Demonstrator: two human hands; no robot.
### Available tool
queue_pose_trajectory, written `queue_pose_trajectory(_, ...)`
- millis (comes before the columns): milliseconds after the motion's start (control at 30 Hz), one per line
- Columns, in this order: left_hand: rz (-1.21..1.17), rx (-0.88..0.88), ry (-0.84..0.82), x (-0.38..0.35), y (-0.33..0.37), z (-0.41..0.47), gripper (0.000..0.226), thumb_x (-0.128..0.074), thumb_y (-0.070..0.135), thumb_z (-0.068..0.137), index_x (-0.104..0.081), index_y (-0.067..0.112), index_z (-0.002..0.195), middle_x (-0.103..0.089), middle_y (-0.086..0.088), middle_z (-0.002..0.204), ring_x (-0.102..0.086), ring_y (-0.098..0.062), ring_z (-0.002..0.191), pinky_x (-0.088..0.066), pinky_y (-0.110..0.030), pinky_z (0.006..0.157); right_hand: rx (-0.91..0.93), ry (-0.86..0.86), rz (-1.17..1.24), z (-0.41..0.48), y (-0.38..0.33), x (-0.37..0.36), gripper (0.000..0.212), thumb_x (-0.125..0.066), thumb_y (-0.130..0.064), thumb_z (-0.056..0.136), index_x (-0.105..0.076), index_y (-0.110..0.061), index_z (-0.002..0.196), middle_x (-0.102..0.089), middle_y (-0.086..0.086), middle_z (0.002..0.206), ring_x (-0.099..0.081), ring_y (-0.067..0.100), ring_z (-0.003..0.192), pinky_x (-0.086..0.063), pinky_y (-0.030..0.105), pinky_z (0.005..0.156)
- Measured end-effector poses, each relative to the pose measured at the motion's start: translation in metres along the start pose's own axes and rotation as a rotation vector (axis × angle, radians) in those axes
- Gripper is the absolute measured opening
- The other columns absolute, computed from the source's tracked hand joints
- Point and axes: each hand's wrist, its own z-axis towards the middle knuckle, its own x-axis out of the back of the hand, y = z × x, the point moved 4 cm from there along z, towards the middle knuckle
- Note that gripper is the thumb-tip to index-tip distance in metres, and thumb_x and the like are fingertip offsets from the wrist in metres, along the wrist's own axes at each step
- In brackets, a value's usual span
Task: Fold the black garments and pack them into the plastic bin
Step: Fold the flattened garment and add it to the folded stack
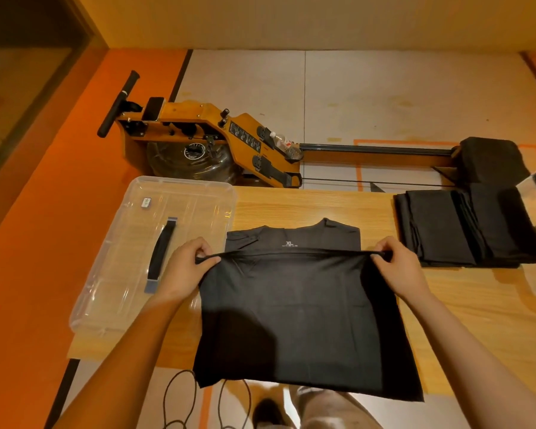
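Black shirt (304,320) hem pinched by left hand (184,267), right hand (398,267); overhangs table (307,205) edge.

Black T-shirt (304,320) flat on desk (307,205), hem overhanging near edge. Left grip (183,267) and right grip (399,267) each pinch taut fold at shirt's sides, below collar. Clear plastic bin (198,205) left of shirt; folded black stack (461,227) right of it; rowing machine (214,134) beyond.

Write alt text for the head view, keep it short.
The left hand and right hand pinch a fold of a black T-shirt spread on a wooden table. A clear plastic bin lies to its left, a stack of folded black garments to its right, and a rowing machine on the floor behind.
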Motion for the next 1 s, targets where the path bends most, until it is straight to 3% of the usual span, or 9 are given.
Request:
queue_pose_trajectory(267,-0.033,-0.019,0.004,0.048,0.030,0.023,0.015,-0.073,0.015,0.082,-0.060,0.014,0.077,-0.060,-0.008,0.074,-0.055,-0.016,0.073,-0.042,-0.021,0.067,0.000,0.022,0.213,0.019,-0.029,0.042,0.003,-0.063,-0.011,0.089,-0.061,-0.011,0.091,-0.063,0.002,0.089,-0.058,0.014,0.080,-0.046,0.027,0.068)
queue_pose_trajectory(367,-0.011,-0.007,0.051,0.034,0.031,0.058,0.013,-0.072,0.015,0.084,-0.060,0.012,0.086,-0.059,-0.005,0.079,-0.055,-0.020,0.079,-0.040,-0.014,0.066,-0.055,0.033,0.212,0.054,-0.032,0.027,0.023,-0.064,-0.014,0.089,-0.059,-0.012,0.112,-0.062,0.006,0.113,-0.057,0.024,0.107,-0.047,0.036,0.089)
queue_pose_trajectory(467,0.092,0.123,0.037,0.003,0.014,0.069,0.043,-0.071,0.025,0.086,-0.055,0.010,0.122,-0.058,-0.010,0.116,-0.055,-0.028,0.110,-0.044,-0.032,0.091,-0.079,0.023,0.090,0.063,-0.029,0.004,0.056,-0.065,-0.017,0.089,-0.041,-0.009,0.139,-0.044,0.013,0.141,-0.038,0.030,0.132,-0.033,0.041,0.107)
queue_pose_trajectory(533,0.212,0.124,0.069,-0.016,0.007,0.055,0.058,-0.066,0.032,0.089,-0.044,0.009,0.138,-0.048,-0.013,0.138,-0.045,-0.029,0.127,-0.038,-0.042,0.105,-0.025,0.038,-0.015,0.051,-0.026,-0.009,0.062,-0.064,-0.019,0.090,-0.036,-0.006,0.143,-0.037,0.015,0.147,-0.029,0.031,0.137,-0.026,0.042,0.112)
queue_pose_trajectory(633,0.330,0.070,0.113,-0.040,0.014,0.021,0.065,-0.056,0.035,0.095,-0.029,0.013,0.150,-0.026,-0.009,0.156,-0.022,-0.026,0.144,-0.020,-0.042,0.117,0.099,0.054,-0.208,0.020,-0.021,-0.027,0.062,-0.062,-0.022,0.090,-0.036,-0.006,0.144,-0.028,0.015,0.153,-0.021,0.030,0.142,-0.018,0.041,0.116)
queue_pose_trajectory(733,0.355,-0.078,0.138,-0.072,0.032,-0.025,0.065,-0.046,0.041,0.094,-0.029,0.012,0.150,-0.020,-0.009,0.159,-0.015,-0.025,0.147,-0.015,-0.039,0.117,0.242,0.026,-0.323,-0.023,-0.016,-0.045,0.059,-0.062,-0.024,0.090,-0.040,-0.011,0.143,-0.027,0.010,0.155,-0.017,0.028,0.145,-0.014,0.038,0.115)
queue_pose_trajectory(833,0.388,-0.249,0.023,-0.114,0.037,-0.077,0.070,-0.039,0.048,0.090,-0.021,0.020,0.152,-0.018,-0.002,0.159,-0.007,-0.016,0.148,-0.014,-0.039,0.118,0.402,-0.065,-0.408,-0.073,-0.008,-0.065,0.056,-0.057,-0.031,0.091,-0.041,-0.017,0.143,-0.026,0.003,0.156,-0.011,0.020,0.147,-0.018,0.039,0.117)
queue_pose_trajectory(900,0.416,-0.264,-0.055,-0.132,0.028,-0.104,0.070,-0.038,0.049,0.091,-0.014,0.024,0.152,-0.015,0.002,0.159,-0.002,-0.013,0.148,-0.006,-0.035,0.120,0.464,-0.123,-0.464,-0.103,0.001,-0.076,0.054,-0.048,-0.038,0.093,-0.041,-0.020,0.144,-0.028,0.001,0.156,-0.012,0.018,0.147,-0.022,0.039,0.117)
queue_pose_trajectory(1000,0.477,-0.237,-0.093,-0.138,0.011,-0.127,0.069,-0.038,0.049,0.090,-0.022,0.019,0.151,-0.022,-0.001,0.157,-0.015,-0.017,0.146,-0.006,-0.033,0.117,0.486,-0.163,-0.528,-0.134,0.018,-0.082,0.058,-0.037,-0.045,0.092,-0.039,-0.020,0.145,-0.033,0.001,0.154,-0.016,0.019,0.145,-0.014,0.037,0.116)
